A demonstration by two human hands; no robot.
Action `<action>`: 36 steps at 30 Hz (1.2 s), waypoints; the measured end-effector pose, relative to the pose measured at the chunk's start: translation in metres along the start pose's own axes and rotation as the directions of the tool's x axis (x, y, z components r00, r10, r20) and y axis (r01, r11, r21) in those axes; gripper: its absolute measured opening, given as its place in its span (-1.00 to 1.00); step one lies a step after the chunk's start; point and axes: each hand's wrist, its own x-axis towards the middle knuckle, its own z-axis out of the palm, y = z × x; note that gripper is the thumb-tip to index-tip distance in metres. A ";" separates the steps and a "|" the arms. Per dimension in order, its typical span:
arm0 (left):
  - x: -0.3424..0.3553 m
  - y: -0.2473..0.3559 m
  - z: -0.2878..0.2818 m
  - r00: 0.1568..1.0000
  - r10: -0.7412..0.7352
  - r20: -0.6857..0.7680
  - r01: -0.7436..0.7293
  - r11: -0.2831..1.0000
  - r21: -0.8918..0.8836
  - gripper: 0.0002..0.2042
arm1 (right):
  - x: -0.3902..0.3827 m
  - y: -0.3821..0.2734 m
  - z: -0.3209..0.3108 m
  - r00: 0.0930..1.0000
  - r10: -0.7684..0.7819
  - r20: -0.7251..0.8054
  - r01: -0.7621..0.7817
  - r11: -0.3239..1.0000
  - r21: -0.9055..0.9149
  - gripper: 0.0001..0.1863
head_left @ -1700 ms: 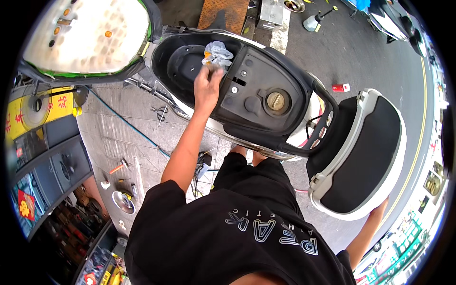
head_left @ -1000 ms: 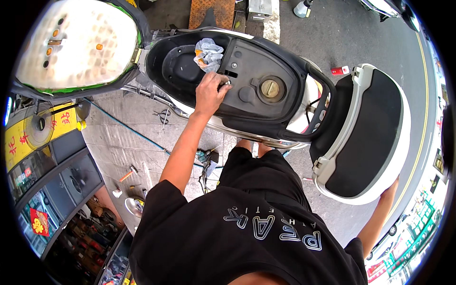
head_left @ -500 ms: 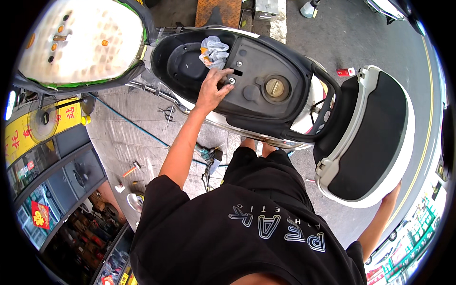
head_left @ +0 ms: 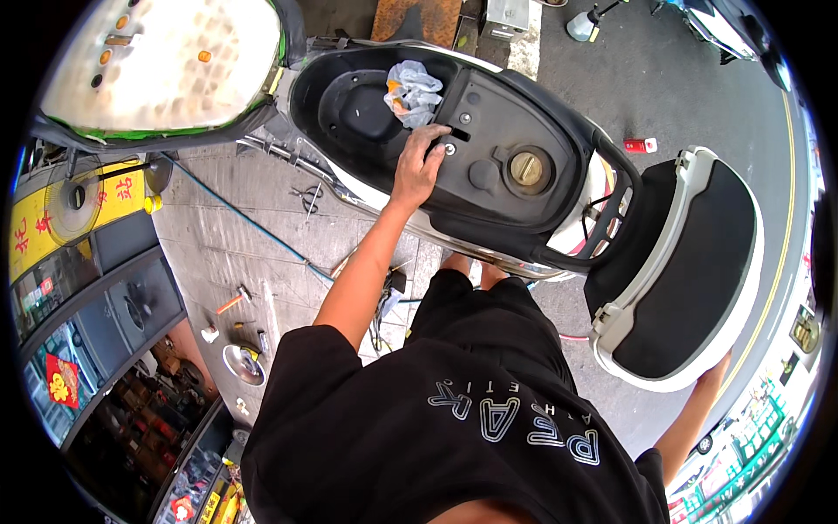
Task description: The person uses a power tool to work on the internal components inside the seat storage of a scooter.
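Observation:
A scooter stands with its seat (head_left: 166, 61) tipped up, which bares the black under-seat tub (head_left: 349, 105) and its black cover plate (head_left: 497, 122). My left hand (head_left: 419, 166) rests on that plate, with thumb and fingertips pinched around a small silver bolt (head_left: 449, 148) beside a slot. A crumpled clear plastic bag (head_left: 412, 92) lies in the tub just beyond my fingers. The brass-coloured fuel cap (head_left: 526, 168) sits to the right of the hand. At the lower right, my right hand (head_left: 711, 375) grips the bottom edge of a detached white-rimmed black panel (head_left: 690, 271), mostly hidden behind it.
The black rear grab rail (head_left: 611, 210) curves between the plate and the panel. On the pavement to the left lie a blue hose (head_left: 244, 218), pliers (head_left: 310, 194), small hand tools (head_left: 231, 301) and a metal bowl (head_left: 237, 362). A small red can (head_left: 640, 145) lies on the road.
My left hand came out of the tub near the plastic bag and settled on the silver bolt in the cover plate. My right hand kept its hold on the panel.

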 end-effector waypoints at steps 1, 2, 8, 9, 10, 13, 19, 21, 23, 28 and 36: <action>0.000 0.000 -0.001 1.000 0.003 0.000 -0.003 1.000 -0.002 -0.73 | 0.000 0.001 0.000 1.000 -0.001 -0.005 0.001 1.000 0.007 -0.43; -0.001 0.000 0.000 1.000 -0.015 -0.015 0.015 1.000 0.000 -0.74 | 0.000 0.002 -0.003 1.000 0.002 -0.014 -0.002 1.000 0.009 -0.43; 0.006 0.010 -0.009 0.995 -0.085 0.048 0.092 0.983 -0.158 -0.70 | 0.011 0.012 -0.016 1.000 0.020 0.022 -0.022 0.996 0.084 -0.47; 0.008 0.013 -0.010 0.998 0.005 0.065 0.001 0.996 -0.090 -0.67 | 0.010 0.009 -0.013 1.000 0.017 0.015 -0.018 0.998 0.065 -0.47; 0.009 0.015 -0.011 0.992 0.094 0.088 -0.093 0.995 -0.023 -0.64 | 0.007 0.008 -0.010 1.000 0.014 0.005 -0.014 0.998 0.054 -0.48; 0.018 0.014 -0.012 0.978 0.129 0.163 -0.140 0.988 0.058 -0.57 | 0.006 0.004 -0.007 1.000 0.003 -0.005 -0.003 0.999 0.033 -0.48; 0.023 0.003 -0.016 0.964 0.156 0.216 -0.166 0.986 0.030 -0.62 | 0.003 0.001 -0.005 1.000 -0.001 -0.023 0.001 1.000 0.013 -0.48; 0.021 -0.003 -0.017 0.965 0.145 0.217 -0.143 0.989 -0.024 -0.66 | -0.002 0.004 -0.006 1.000 0.005 -0.026 -0.005 1.000 -0.001 -0.48; 0.023 -0.002 -0.017 0.965 0.157 0.208 -0.153 0.988 -0.035 -0.68 | 0.000 -0.001 -0.006 1.000 0.000 -0.031 0.000 1.000 -0.001 -0.48; 0.028 -0.004 -0.022 0.952 0.142 0.272 -0.123 0.989 -0.088 -0.71 | -0.011 0.003 -0.011 0.999 0.019 -0.048 -0.019 1.000 0.009 -0.49; 0.029 -0.011 -0.024 0.940 0.146 0.307 -0.116 0.987 -0.114 -0.85 | -0.012 0.004 -0.011 0.997 0.039 -0.060 -0.040 0.999 -0.007 -0.49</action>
